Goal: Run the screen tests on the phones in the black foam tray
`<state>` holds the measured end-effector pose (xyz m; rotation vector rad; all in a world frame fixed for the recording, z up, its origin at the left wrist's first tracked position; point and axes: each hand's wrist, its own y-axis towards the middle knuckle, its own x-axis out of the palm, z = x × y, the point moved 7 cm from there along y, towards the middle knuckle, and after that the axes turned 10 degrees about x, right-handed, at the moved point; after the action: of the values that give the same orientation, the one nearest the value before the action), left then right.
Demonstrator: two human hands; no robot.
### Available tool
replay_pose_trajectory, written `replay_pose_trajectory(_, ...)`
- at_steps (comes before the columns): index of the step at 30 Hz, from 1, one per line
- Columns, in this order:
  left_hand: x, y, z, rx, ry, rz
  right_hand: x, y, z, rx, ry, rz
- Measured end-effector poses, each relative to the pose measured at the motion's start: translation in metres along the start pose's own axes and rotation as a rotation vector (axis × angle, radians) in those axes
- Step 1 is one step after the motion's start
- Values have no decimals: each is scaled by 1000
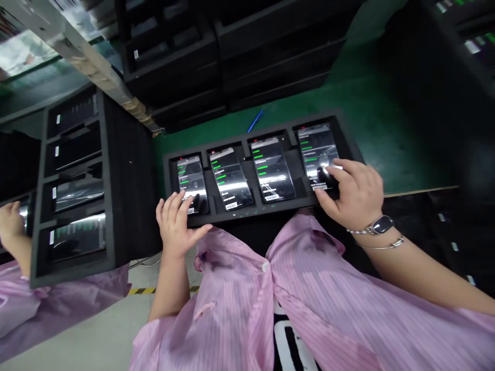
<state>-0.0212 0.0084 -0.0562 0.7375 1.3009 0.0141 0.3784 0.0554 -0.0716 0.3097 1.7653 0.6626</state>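
Observation:
A black foam tray (247, 216) lies in front of me with smartphones in its slots, their lit screens showing lines of green and white text. My left hand (176, 226) is open, fingers spread over the lower part of the leftmost phone (189, 178). At the other end, my right hand (356, 190) is open too, its fingertips over the lower screen of the rightmost phone (315, 149) and the thumb by its bottom edge. Whether the fingertips press the glass I cannot tell. Between them lie two more phones, one left (230, 175) and one right (270, 167).
A blue pen (256, 120) lies on the green table (386, 154) behind the tray. Stacked black trays (286, 56) stand at the back, and another stack (127, 180) holding phones rises at left. Beyond it a co-worker's hand (11, 226) shows. A metal post (96, 67) slants at upper left.

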Motion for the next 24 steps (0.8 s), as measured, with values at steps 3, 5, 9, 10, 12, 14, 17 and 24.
replay_pose_trajectory(3, 1, -2, 0, -3, 10, -3, 2, -1, 2, -10, 8, -15)
replay_pose_trajectory(5, 3, 0, 1, -6, 2, -19, 4, -1, 1, -34, 38, -32)
replay_pose_trajectory(9, 5, 2, 2, -19, -1, -8, 3, 0, 1, -43, 89, -41)
replay_pose_trajectory(10, 5, 2, 3, -17, -2, -1, 2, 1, 0, -43, 97, -35)
replay_pose_trajectory(12, 4, 1, 4, -10, -7, 9, 1, 1, -2, -58, 106, -23)
replay_pose_trajectory(14, 5, 0, 3, -19, -6, 13, -1, 2, -3, -76, 109, -9)
replay_pose_trajectory(17, 6, -1, 1, -53, 6, 3, -1, 2, -4, -85, 107, 6)
replay_pose_trajectory(24, 6, -1, 1, -81, 5, -14, 0, 2, -3, -57, 106, 5)
